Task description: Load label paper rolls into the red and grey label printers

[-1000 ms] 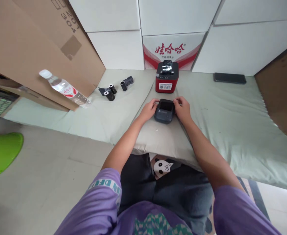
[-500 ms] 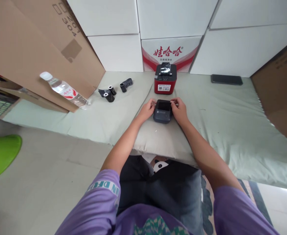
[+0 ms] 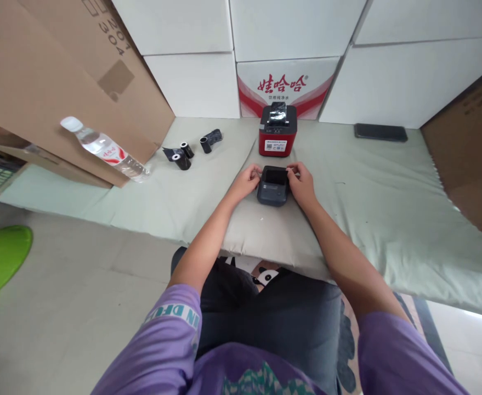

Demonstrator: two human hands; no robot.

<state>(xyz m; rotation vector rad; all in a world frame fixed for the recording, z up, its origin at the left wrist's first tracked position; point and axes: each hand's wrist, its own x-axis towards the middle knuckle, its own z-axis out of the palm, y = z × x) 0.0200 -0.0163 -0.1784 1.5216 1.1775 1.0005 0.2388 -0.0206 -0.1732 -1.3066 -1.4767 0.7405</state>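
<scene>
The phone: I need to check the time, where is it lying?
In the head view the phone lies far right on the green mat, against the white boxes, right of the red printer.

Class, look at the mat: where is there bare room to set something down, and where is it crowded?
Bare mat lies right of the dark printer, between the right hand and the phone. Another patch lies between the left hand and the bottle. It is crowded around the red printer and black rolls.

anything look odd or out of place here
The water bottle leans tilted against the cardboard box, not upright. Black rolls lie loose on the mat, one partly unwound. Both hands grip the small dark printer, which sits level.
</scene>
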